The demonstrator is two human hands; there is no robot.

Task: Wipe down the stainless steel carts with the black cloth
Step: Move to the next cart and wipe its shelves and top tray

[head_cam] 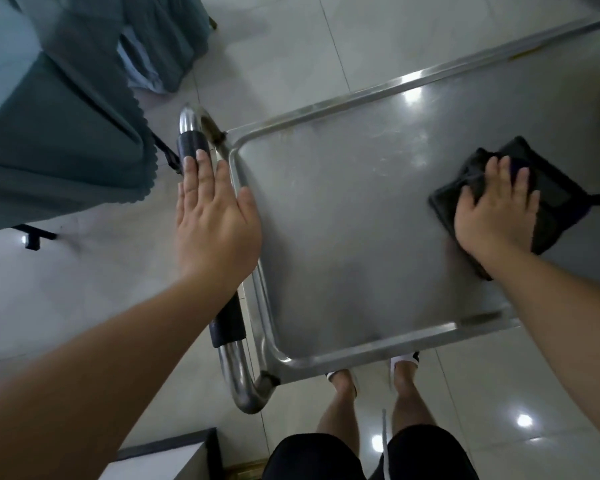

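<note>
Head cam: right hand [496, 216], fingers spread, is pressing the soft black cloth [555, 206] flat on the stainless steel cart top [343, 237]. Left hand [215, 220], fingers open, is resting over the tubular handle w/ black grip [227, 327]. Cloth's limp, prob bunches; palm it.

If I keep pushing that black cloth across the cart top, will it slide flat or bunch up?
Likely to bunch: the black cloth is soft and already creased under the right hand. It should glide easily, since the cart top looks smooth and glossy. The flat palm probably keeps it spread; the left hand at the handle may steady the cart.
</note>
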